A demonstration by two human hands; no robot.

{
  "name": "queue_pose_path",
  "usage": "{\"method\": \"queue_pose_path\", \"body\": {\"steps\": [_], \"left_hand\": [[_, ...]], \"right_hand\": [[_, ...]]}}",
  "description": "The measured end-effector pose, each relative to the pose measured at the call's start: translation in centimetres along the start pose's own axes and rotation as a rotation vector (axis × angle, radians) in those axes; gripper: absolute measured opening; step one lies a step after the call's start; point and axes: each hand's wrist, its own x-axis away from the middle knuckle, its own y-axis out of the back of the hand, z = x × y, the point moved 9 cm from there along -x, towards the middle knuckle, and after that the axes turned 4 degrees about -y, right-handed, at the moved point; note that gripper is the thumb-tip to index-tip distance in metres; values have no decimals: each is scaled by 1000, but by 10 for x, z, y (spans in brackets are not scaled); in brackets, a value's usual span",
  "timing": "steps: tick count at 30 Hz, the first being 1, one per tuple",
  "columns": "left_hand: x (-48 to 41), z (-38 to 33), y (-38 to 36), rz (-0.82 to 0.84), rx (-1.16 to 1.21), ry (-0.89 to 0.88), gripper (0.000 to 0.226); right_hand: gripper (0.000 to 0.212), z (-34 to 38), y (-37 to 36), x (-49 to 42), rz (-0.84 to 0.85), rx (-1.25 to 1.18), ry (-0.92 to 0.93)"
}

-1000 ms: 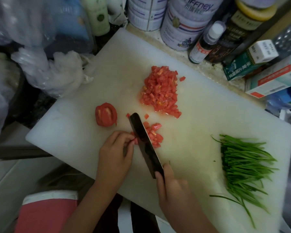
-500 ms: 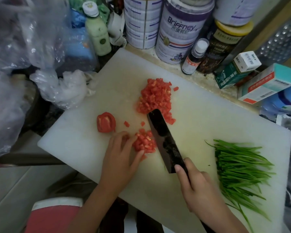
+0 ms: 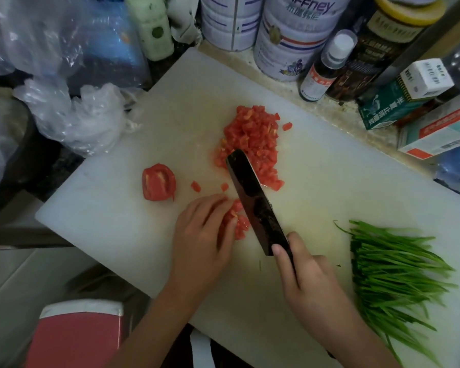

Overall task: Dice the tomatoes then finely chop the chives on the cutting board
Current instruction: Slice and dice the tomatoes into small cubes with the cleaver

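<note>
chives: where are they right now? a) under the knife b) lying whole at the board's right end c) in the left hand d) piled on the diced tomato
b: the chives lie as long uncut stalks at the cutting board's right end, apart from the knife.
</note>
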Motion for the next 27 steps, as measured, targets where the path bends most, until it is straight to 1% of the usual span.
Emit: {"method": "queue_pose_path", "body": {"steps": [1, 2, 4, 8, 14, 18, 20, 23, 27], "left_hand": [[-1, 0, -1, -10, -4, 5, 28], [-1, 0, -1, -21, -9, 9, 28], [-4, -2, -2, -38, -21, 12, 26], [-8, -1, -5, -45, -45, 26, 22], [-7, 3, -8, -65, -58, 55, 16], [-6, -1, -10, -65, -70, 26, 14], [-5, -1, -11, -69, -75, 19, 14], [-4, 1, -11, -81, -70, 25, 15], [-5, 2, -11, -95, -44, 44, 14]], "right_hand": [[11, -1, -1, -1, 10, 1, -13], [8, -1, -3, -1, 16, -3, -19], [9, 0, -6, -3, 27, -4, -11], [24, 4, -5, -5, 5, -16, 59], [30, 8, -5, -6, 27, -9, 46], [19, 7, -20, -8, 138, 118, -48], [20, 8, -28, -11, 176, 222, -72], [29, 16, -29, -21, 147, 306, -32], [29, 29, -24, -48, 25, 169, 49]]}}
